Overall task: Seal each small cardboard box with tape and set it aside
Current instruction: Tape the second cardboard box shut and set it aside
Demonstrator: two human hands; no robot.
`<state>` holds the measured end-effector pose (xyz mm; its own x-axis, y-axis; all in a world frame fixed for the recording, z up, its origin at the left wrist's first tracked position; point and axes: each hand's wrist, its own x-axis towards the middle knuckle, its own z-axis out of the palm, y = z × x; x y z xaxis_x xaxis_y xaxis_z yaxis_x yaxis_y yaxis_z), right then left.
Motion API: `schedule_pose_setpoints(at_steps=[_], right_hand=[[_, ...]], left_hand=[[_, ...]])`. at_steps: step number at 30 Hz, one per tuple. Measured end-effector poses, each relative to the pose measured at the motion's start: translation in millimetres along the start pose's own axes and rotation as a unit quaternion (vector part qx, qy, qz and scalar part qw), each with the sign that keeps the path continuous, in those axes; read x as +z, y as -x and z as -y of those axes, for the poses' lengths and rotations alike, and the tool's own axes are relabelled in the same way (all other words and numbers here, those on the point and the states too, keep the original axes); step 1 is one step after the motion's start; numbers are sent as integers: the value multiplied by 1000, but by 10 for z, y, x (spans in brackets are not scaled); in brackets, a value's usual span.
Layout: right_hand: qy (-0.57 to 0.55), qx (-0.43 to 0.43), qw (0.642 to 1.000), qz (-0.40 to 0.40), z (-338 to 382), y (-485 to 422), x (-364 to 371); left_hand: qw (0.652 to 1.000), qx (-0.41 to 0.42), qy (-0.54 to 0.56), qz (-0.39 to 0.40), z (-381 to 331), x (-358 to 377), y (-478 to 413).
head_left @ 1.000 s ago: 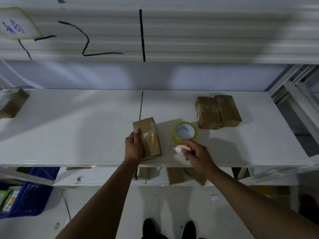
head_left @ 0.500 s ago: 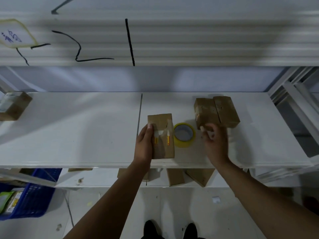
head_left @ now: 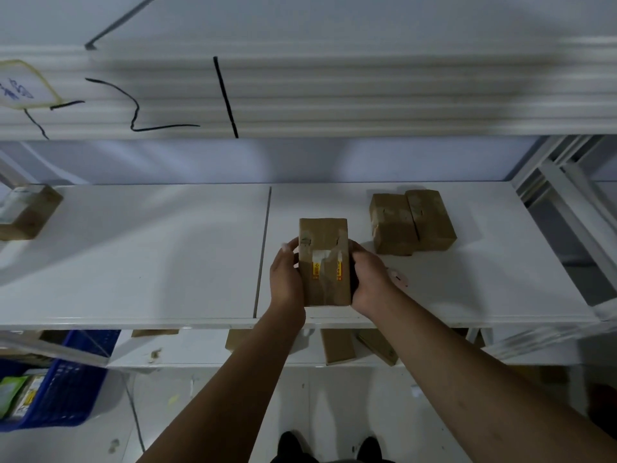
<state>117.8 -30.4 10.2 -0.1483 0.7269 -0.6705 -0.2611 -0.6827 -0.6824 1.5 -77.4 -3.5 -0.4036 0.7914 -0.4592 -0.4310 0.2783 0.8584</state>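
A small brown cardboard box (head_left: 323, 235) with strips of clear tape and yellow-orange stickers on top sits between both hands, near the front edge of the white shelf (head_left: 133, 262). My left hand (head_left: 285, 275) grips its left side and my right hand (head_left: 369, 282) grips its right side. The yellow tape roll is hidden behind the box and my right hand. Two more brown boxes (head_left: 412, 222) stand side by side, touching, at the back right of the shelf.
A small pale round item (head_left: 398, 278) lies on the shelf just right of my right hand. Another box (head_left: 26, 212) sits at the far left. Several boxes (head_left: 337, 345) lie on the lower shelf. A blue crate (head_left: 66, 389) stands on the floor at left.
My right hand left the two boxes at the back right and came onto the right side of the box. The box now covers the tape roll's spot.
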Motion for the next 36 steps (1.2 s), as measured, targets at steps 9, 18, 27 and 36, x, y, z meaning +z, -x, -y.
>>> schedule_pose_setpoints(at_steps=[9,18,27,36], right_hand=[[119,-164,979,17,-179,79,139],[313,-169,934,37,-253,-108,124],[514,-354,776,-87,-230,-386,-415],[667,-409,616,-93,-334,-629,-790]], left_hand=[[971,162,-176,-7,-22,-106,62],[978,121,-166,41,83,-399,-7],[939,113,-313,-89,0,-836,-659],[732,310,-587,-152,20,-582,-693]])
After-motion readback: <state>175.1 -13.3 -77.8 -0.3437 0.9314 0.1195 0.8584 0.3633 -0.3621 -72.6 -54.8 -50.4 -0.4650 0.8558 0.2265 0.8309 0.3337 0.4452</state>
